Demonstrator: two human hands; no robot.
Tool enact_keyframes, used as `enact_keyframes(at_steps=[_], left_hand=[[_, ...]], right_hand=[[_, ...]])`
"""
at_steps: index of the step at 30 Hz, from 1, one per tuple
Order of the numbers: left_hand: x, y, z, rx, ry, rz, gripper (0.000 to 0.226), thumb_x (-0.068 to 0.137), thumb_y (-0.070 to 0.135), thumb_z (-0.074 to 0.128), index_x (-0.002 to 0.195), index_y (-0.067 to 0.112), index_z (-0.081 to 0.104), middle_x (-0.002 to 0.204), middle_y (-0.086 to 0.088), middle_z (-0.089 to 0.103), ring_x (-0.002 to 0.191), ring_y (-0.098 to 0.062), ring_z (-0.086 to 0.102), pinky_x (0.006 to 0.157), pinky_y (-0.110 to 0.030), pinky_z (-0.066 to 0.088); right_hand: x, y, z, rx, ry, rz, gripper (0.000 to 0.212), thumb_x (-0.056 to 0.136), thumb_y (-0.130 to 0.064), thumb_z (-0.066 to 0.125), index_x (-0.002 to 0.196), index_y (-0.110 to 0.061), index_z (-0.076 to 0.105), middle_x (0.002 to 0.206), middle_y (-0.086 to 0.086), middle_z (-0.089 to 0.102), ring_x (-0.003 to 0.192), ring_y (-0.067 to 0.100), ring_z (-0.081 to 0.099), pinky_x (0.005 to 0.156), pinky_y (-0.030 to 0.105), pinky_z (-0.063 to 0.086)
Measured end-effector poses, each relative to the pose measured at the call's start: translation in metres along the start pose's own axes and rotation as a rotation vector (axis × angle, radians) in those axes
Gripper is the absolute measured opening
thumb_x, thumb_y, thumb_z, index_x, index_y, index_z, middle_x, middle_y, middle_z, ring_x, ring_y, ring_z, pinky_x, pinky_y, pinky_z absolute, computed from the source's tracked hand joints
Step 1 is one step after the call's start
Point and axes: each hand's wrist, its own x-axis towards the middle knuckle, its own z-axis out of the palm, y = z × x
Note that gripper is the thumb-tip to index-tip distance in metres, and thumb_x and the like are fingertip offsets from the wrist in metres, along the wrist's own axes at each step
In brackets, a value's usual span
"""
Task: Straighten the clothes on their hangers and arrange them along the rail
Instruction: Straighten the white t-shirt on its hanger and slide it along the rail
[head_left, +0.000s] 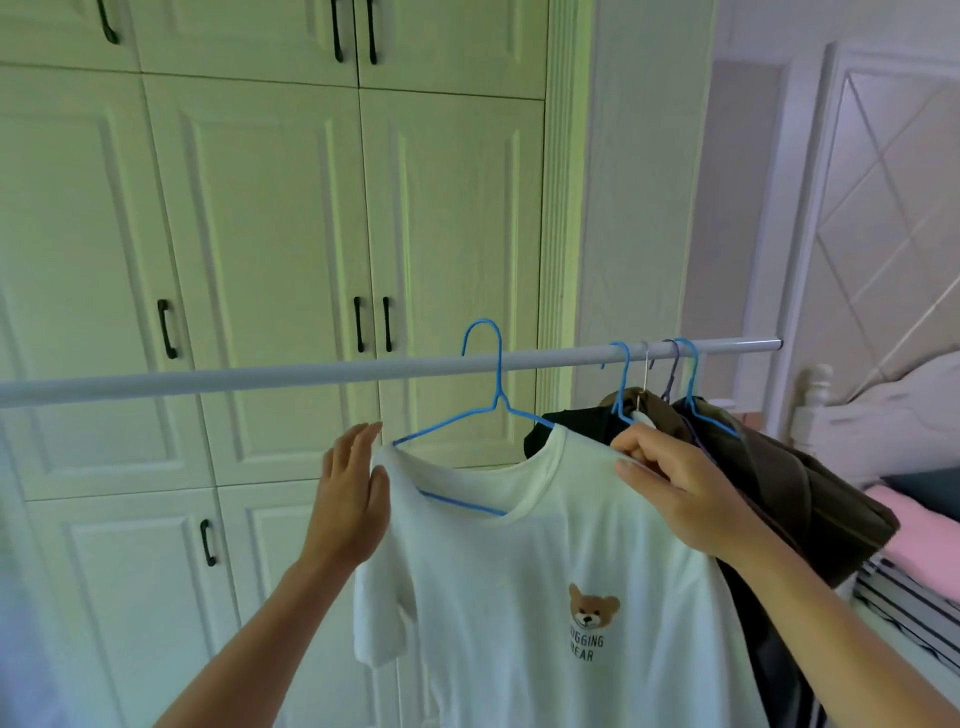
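Note:
A white T-shirt (550, 571) with a bear print hangs on a blue wire hanger (488, 405), hooked over the pale rail (260, 376). The hanger's left arm pokes out bare through the neck opening, so the shirt sits crooked. My right hand (670, 493) pinches the shirt's right shoulder. My left hand (353, 499) lies flat, fingers apart, against the left shoulder. To the right, a black garment (576, 423) and a brown garment (800, 483) hang bunched on several hangers near the rail's end.
Cream wardrobe doors (260, 234) with black handles stand close behind the rail. A white bed frame (883, 410) with pink and striped bedding (914, 540) is at the right. The rail's left stretch carries no hangers.

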Motion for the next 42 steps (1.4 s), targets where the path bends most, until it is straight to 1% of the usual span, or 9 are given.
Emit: enact_keyframes(at_steps=[4, 6, 9, 15, 20, 26, 30, 36, 42], left_hand=[[-0.011, -0.036, -0.022, -0.045, -0.032, -0.027, 0.050, 0.099, 0.031, 0.030, 0.141, 0.016, 0.054, 0.136, 0.003, 0.057, 0.126, -0.011, 0.049, 0.110, -0.032, 0.038], [-0.018, -0.047, -0.032, -0.166, -0.042, -0.091, 0.036, 0.101, 0.034, 0.031, 0.116, 0.025, 0.062, 0.103, 0.008, 0.068, 0.097, -0.006, 0.062, 0.089, -0.031, 0.047], [-0.026, -0.056, -0.052, -0.221, -0.033, -0.104, 0.032, 0.105, 0.034, 0.031, 0.085, 0.017, 0.050, 0.065, 0.003, 0.046, 0.063, -0.014, 0.046, 0.061, -0.032, 0.038], [-0.043, -0.062, -0.087, -0.070, -0.141, 0.007, 0.035, 0.104, 0.046, 0.028, 0.081, 0.023, 0.038, 0.057, 0.011, 0.040, 0.053, -0.006, 0.034, 0.052, -0.026, 0.032], [-0.043, -0.067, -0.116, 0.069, -0.152, 0.115, 0.035, 0.102, 0.052, 0.035, 0.084, 0.026, 0.048, 0.067, 0.008, 0.052, 0.061, -0.010, 0.047, 0.059, -0.024, 0.040], [-0.037, -0.061, -0.136, 0.170, -0.074, 0.201, 0.038, 0.103, 0.056, 0.035, 0.097, 0.029, 0.060, 0.086, 0.014, 0.064, 0.076, -0.014, 0.062, 0.066, -0.035, 0.053], [-0.034, -0.053, -0.147, 0.330, -0.016, 0.263, 0.034, 0.103, 0.046, 0.041, 0.090, 0.024, 0.064, 0.078, 0.009, 0.064, 0.071, -0.020, 0.061, 0.059, -0.035, 0.051], [-0.032, -0.042, -0.152, 0.343, -0.075, 0.242, 0.044, 0.104, 0.052, 0.032, 0.087, 0.023, 0.061, 0.066, 0.007, 0.057, 0.062, -0.024, 0.049, 0.068, -0.013, 0.033], [-0.023, -0.017, -0.153, 0.283, -0.127, 0.208, 0.027, 0.102, 0.046, 0.037, 0.082, 0.032, 0.047, 0.064, 0.006, 0.049, 0.062, -0.020, 0.047, 0.060, -0.038, 0.047]], right_hand=[[0.000, -0.002, 0.018, 0.099, -0.037, 0.001, 0.009, 0.103, -0.017, 0.059, 0.099, -0.016, 0.066, 0.077, 0.017, 0.060, 0.071, 0.041, 0.054, 0.066, 0.037, 0.042], [-0.001, -0.003, 0.026, 0.166, -0.074, -0.001, 0.015, 0.102, -0.024, 0.057, 0.105, -0.013, 0.067, 0.082, 0.018, 0.063, 0.076, 0.044, 0.057, 0.068, 0.045, 0.048], [0.000, -0.004, 0.037, 0.261, -0.110, 0.051, 0.023, 0.100, -0.024, 0.056, 0.114, -0.010, 0.067, 0.096, 0.020, 0.071, 0.090, 0.047, 0.066, 0.080, 0.054, 0.054], [0.003, -0.005, 0.055, 0.345, -0.126, 0.097, 0.015, 0.098, -0.028, 0.056, 0.104, -0.025, 0.069, 0.085, 0.007, 0.074, 0.075, 0.027, 0.070, 0.071, 0.034, 0.054], [0.009, -0.006, 0.061, 0.307, -0.089, 0.086, 0.054, 0.080, -0.075, 0.066, 0.104, -0.027, 0.074, 0.082, 0.027, 0.067, 0.074, 0.055, 0.056, 0.068, 0.041, 0.043], [0.019, -0.015, 0.068, 0.354, -0.117, 0.040, 0.025, 0.094, -0.042, 0.065, 0.101, -0.021, 0.074, 0.086, 0.027, 0.069, 0.080, 0.058, 0.060, 0.072, 0.054, 0.049], [0.025, -0.021, 0.076, 0.343, -0.109, 0.010, 0.049, 0.086, -0.067, 0.067, 0.100, -0.021, 0.074, 0.080, 0.029, 0.063, 0.069, 0.055, 0.050, 0.066, 0.043, 0.040], [0.030, -0.021, 0.080, 0.333, -0.128, -0.019, 0.050, 0.087, -0.067, 0.067, 0.105, -0.021, 0.073, 0.082, 0.032, 0.062, 0.076, 0.060, 0.054, 0.067, 0.055, 0.043], [0.034, -0.027, 0.084, 0.323, -0.172, -0.028, 0.048, 0.090, -0.061, 0.067, 0.108, -0.017, 0.072, 0.083, 0.041, 0.054, 0.071, 0.058, 0.052, 0.069, 0.048, 0.039]])
